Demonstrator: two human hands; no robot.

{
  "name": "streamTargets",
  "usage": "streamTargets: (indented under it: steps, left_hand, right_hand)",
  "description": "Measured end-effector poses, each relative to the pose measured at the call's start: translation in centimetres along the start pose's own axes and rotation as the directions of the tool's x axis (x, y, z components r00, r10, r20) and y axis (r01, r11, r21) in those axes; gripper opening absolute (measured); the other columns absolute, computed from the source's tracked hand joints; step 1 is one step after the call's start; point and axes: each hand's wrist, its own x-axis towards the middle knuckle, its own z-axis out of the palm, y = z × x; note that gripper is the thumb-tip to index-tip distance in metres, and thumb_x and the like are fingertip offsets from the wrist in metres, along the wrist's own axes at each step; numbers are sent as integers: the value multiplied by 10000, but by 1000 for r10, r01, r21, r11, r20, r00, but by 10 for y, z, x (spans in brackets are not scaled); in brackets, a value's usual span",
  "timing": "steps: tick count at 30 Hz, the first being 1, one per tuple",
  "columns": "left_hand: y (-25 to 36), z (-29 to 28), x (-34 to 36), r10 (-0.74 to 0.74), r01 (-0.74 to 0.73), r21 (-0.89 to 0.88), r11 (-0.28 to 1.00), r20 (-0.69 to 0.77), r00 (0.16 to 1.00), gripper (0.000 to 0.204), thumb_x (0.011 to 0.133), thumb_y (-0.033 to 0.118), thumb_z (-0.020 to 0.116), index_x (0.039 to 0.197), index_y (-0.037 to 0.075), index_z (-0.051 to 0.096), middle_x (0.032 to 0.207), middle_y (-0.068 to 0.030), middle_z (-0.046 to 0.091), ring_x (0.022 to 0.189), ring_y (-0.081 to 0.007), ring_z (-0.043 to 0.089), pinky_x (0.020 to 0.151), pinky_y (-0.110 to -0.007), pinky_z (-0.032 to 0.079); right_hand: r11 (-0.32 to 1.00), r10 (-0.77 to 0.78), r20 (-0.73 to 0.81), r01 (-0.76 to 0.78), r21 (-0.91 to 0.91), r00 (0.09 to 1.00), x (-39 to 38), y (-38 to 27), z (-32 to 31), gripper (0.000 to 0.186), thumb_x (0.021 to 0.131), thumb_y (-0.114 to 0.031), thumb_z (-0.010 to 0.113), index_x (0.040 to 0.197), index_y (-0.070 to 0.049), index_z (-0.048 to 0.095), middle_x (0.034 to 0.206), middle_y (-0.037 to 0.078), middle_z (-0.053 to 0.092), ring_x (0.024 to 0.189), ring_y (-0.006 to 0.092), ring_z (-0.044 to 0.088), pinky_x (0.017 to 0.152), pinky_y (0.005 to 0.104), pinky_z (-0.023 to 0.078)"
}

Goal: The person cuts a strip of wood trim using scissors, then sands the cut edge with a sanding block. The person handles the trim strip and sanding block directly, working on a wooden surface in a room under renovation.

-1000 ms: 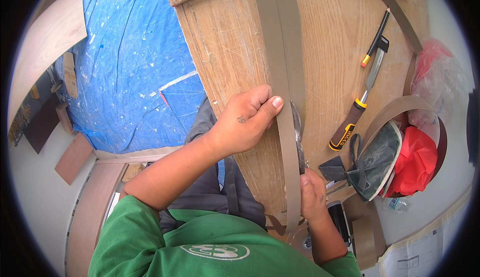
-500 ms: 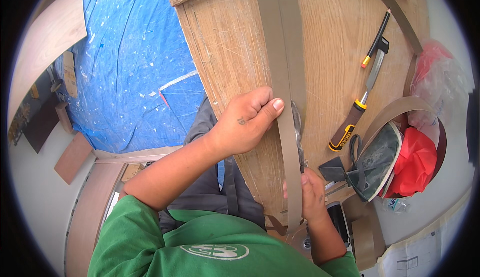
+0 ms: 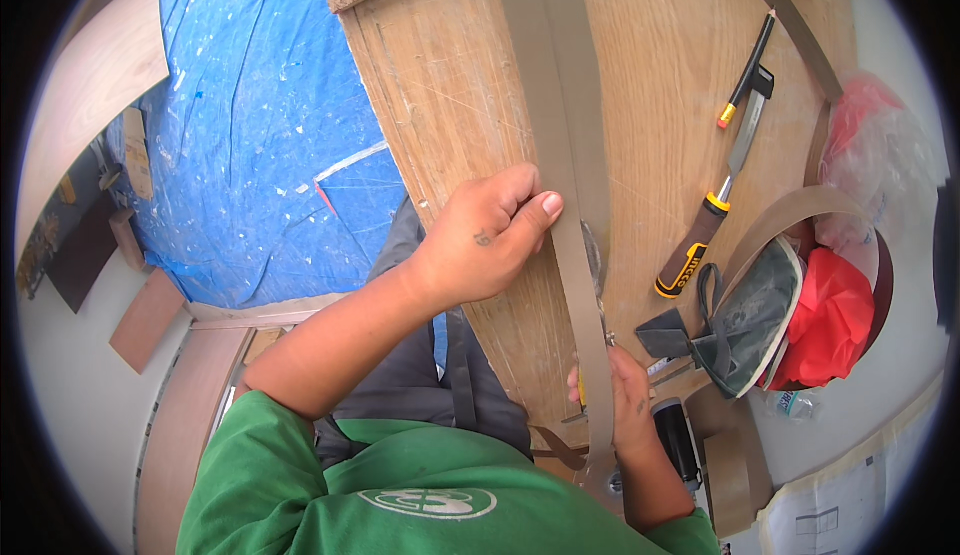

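Note:
A long grey-brown strip of edge banding [image 3: 562, 85] runs from the far edge of the wooden board toward my body. My left hand [image 3: 490, 230] is closed on the strip's left edge, thumb on top. Behind the strip's near part, my right hand [image 3: 626, 395] is wrapped round what looks like a pair of snips [image 3: 594, 255]. Their grey metal blades point away from me along the strip, and a bit of yellow handle shows by the fingers. The strip hides most of the tool.
On the wooden board [image 3: 660, 85] lie a chisel [image 3: 705, 225] and a pencil [image 3: 748, 70]. To the right, a coil of banding [image 3: 785, 217] surrounds a dark pouch [image 3: 750, 320] and red cloth [image 3: 835, 305]. A blue tarp [image 3: 250, 135] covers the floor at left.
My right hand and the snips have shifted slightly toward me along the strip. My left hand and the strip have moved a little left.

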Motion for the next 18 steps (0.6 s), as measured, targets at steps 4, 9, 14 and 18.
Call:
streamTargets:
  steps: [4, 9, 14, 18]
  left_hand:
    - [1, -1, 0, 19, -19, 25, 999, 1, 1000, 319, 1097, 232, 603, 869, 11, 577, 671, -87, 593, 626, -158, 551, 608, -363, 484]
    - [-1, -1, 1, 34, -34, 58, 998, -6, 999, 333, 1093, 239, 610, 869, -4, 562, 671, -147, 541, 612, -216, 523, 601, -400, 469]
    - [-2, -2, 1, 32, -31, 71, 997, -9, 999, 342, 1092, 245, 609, 860, -1, 554, 666, -155, 530, 605, -224, 519, 599, -408, 466]
    - [-4, -1, 1, 23, -22, 71, 997, -11, 1000, 348, 1090, 249, 608, 855, -1, 553, 663, -152, 526, 606, -223, 514, 599, -409, 465]
  right_hand:
    - [998, -46, 26, 48, -50, 999, 5, 2, 0, 581, 1117, -540, 464, 1174, 13, 635, 924, 107, 692, 763, 173, 667, 706, 302, 536]
    - [998, -45, 24, 46, -53, 999, 8, -3, 1, 593, 1117, -545, 458, 1185, 17, 635, 949, 114, 695, 785, 180, 676, 738, 310, 562]
    - [997, -52, 47, 55, -60, 998, 9, -9, -2, 598, 1122, -539, 449, 1167, 26, 639, 945, 110, 695, 773, 173, 668, 714, 303, 553]
    - [995, -79, 45, 82, -51, 996, 10, -9, -1, 602, 1126, -536, 435, 1139, 29, 643, 905, 103, 691, 728, 160, 648, 667, 296, 523]
